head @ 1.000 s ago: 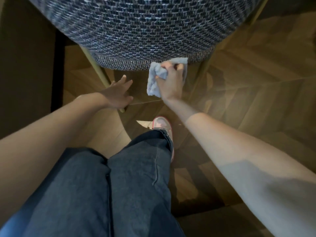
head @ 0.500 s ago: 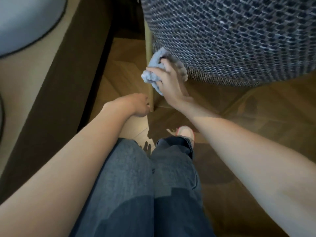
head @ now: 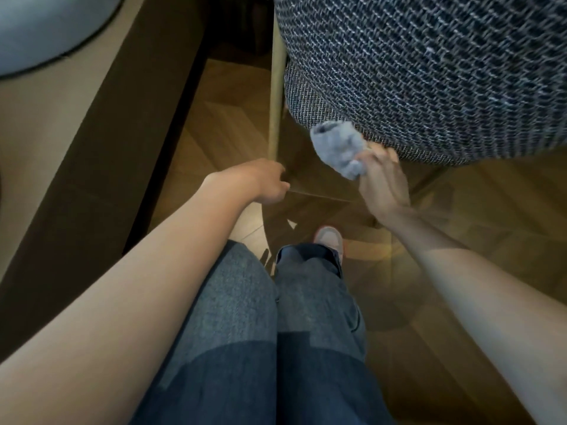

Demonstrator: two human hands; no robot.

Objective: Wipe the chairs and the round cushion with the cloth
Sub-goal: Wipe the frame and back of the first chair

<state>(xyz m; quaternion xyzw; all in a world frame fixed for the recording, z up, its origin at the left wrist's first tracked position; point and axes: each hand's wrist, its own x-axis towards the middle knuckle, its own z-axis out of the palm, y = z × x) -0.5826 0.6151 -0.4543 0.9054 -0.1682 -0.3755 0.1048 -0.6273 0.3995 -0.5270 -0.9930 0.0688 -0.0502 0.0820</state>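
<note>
Head view.

- Chairs: one. The chair point(head: 429, 72) has a seat in dark blue woven fabric and fills the upper right.
- Legs showing: one. The chair leg point(head: 275, 96) is pale wood and stands at the seat's left edge.
- Cloths: one. The cloth point(head: 339, 150) is pale blue-grey and bunched. It lies against the seat's lower rim, apart from the leg on its right.
- Hands: two.
  - Your right hand point(head: 383, 185) pinches the cloth in curled fingers from below.
  - Your left hand point(head: 264, 182) sits at the foot of the chair leg with its fingers curled under. Whether they grip the leg or hold nothing cannot be told.
- Round cushions: one. The round cushion point(head: 46, 29) is pale grey with a dark edge and is cut off by the upper left corner. It lies on a beige ledge point(head: 61, 124).
- Shoes: one. The shoe point(head: 329, 237) is pink and white and shows past your jeans point(head: 245, 317) on the wood floor point(head: 491, 225).

Changes from half a second ago:
- The cloth and your right hand have gone from the seat's left corner, just beside the leg, rightward along the rim.
- Your left hand has stayed at the leg's foot. A second ago its fingers were spread.
</note>
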